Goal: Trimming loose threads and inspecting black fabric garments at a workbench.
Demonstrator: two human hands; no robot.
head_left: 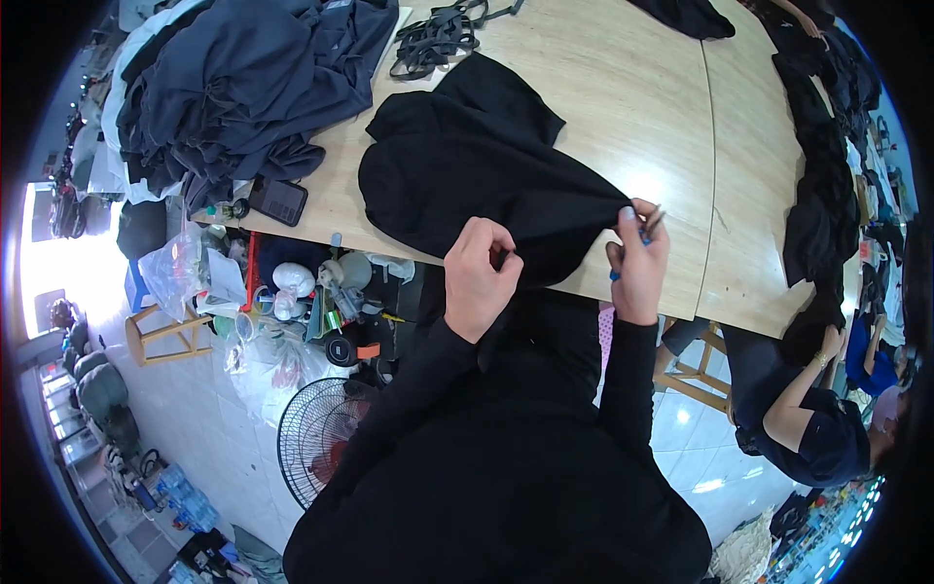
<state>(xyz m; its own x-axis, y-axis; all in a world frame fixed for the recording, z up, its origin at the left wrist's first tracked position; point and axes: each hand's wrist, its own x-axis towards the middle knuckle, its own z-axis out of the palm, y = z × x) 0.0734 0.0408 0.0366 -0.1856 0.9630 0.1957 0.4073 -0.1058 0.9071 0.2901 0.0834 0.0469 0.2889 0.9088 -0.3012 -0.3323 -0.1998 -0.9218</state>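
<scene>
A black garment (457,170) lies loosely folded on the near part of the table, its edge hanging over the front. My left hand (479,277) is closed at that near edge, thumb and forefinger pinching black cloth. To the right, my right hand (640,263) pinches a corner of the same garment between thumb and forefinger, so the cloth is drawn to a point there. Tucked in the right palm is a small cutting tool, which looks like thread snips (655,218), with a metal tip and blue parts; the fingers hide most of it.
Dark grey clothes (253,83) are heaped at the far left, beside a tangle of black straps (438,39). A phone (278,200) lies at the table (642,97) edge. Below stands a fan (326,438). On the right, a co-worker (808,428) sits near more black cloth (817,185).
</scene>
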